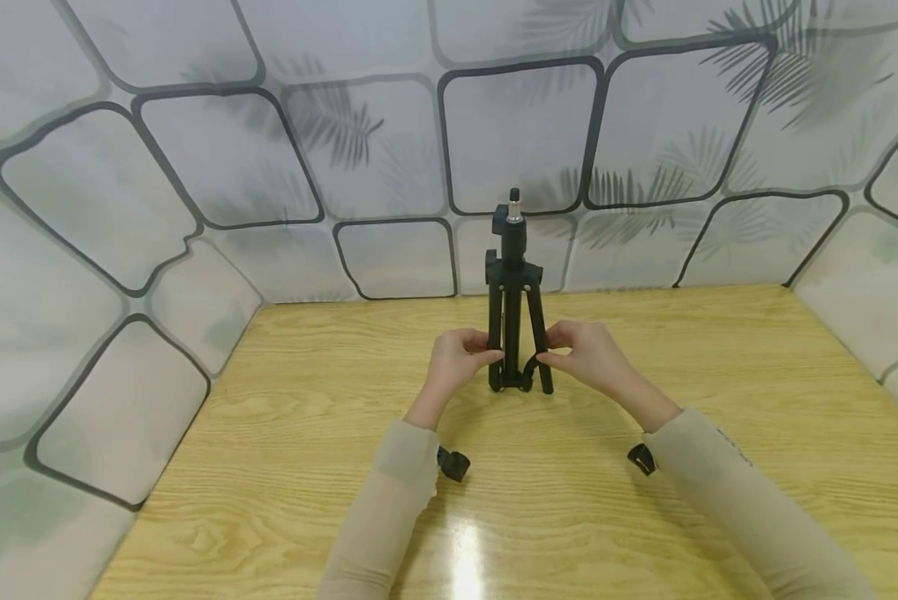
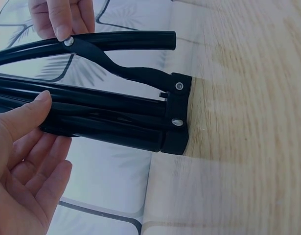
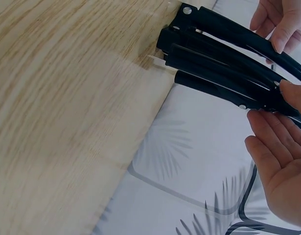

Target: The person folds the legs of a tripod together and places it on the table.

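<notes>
Tripod (image 1: 512,308) upright, L hand (image 1: 455,362) & R hand (image 1: 587,357) each pinching a leg (image 1: 536,321) (silver top stud (image 1: 514,210): head cam only).

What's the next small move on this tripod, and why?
Probably have the left hand ease the left leg outward: it stands nearly parallel to the centre column, while the right leg, pinched by the right hand, angles out with its brace swung open.
</notes>
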`<move>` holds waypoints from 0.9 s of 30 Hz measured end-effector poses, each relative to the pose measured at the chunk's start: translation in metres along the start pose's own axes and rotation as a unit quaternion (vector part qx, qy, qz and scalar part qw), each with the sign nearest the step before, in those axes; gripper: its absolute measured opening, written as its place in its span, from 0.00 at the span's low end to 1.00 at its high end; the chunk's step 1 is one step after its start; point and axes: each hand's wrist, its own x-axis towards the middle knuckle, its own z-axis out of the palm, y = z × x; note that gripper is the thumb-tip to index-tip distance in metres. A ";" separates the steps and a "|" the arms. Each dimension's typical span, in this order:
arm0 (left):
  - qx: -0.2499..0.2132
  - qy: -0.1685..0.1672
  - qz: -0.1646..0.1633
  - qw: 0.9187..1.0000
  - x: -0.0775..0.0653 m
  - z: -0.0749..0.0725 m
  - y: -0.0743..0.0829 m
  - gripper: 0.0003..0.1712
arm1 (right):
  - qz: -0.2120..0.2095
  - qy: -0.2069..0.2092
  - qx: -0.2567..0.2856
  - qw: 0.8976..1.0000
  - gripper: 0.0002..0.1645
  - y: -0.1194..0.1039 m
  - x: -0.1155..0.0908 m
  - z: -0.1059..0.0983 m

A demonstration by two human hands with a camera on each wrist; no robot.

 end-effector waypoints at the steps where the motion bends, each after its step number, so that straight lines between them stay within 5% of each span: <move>1: 0.000 0.000 0.000 1.000 0.000 0.000 0.000 0.19 | 0.002 0.001 -0.001 1.000 0.17 0.000 0.000 0.000; 27: 0.007 0.012 0.008 1.000 -0.002 0.002 -0.001 0.16 | 0.008 0.017 0.000 1.000 0.13 -0.003 0.008 0.009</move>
